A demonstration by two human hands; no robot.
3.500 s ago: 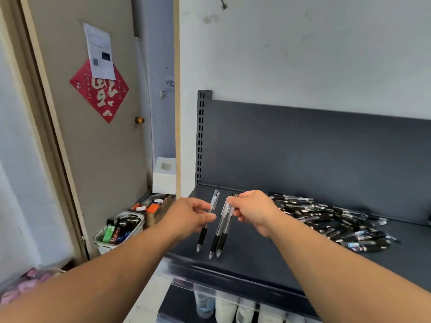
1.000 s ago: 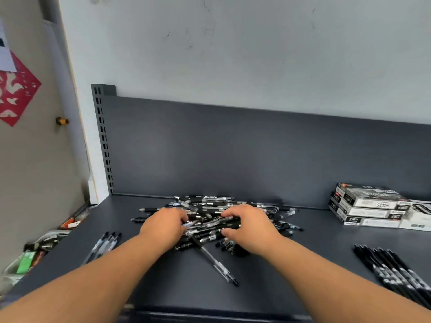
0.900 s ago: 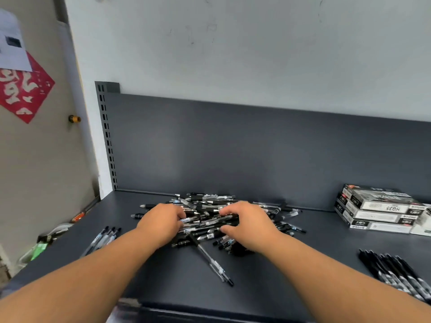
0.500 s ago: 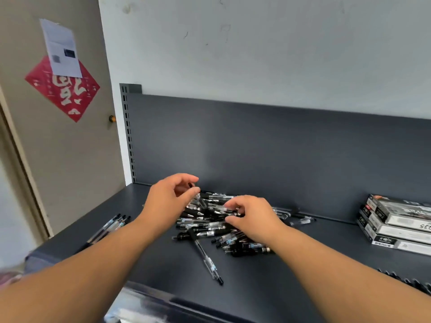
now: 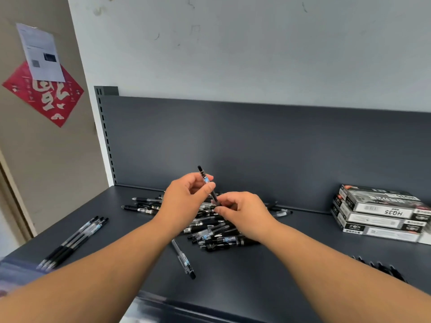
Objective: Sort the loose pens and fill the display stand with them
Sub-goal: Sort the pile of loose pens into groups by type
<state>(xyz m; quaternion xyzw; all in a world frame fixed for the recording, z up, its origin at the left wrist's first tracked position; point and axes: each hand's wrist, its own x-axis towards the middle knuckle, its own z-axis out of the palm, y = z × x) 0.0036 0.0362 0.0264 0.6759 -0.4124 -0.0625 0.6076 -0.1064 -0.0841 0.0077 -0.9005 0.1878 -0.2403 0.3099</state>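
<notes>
You've just lifted one slim black clear-barrelled pen off the heap of loose black pens beneath your fingers, left hand pinching its upper barrel, right hand its lower end, so it looks ready for sorting.

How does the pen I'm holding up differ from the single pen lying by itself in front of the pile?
The held pen is off the shelf, steeply tilted; the lone pen lies flat on it. The held pen is pinched by the left hand and right hand; the lone pen is untouched. Both are slim, with a black end and a pale blue band.
</notes>
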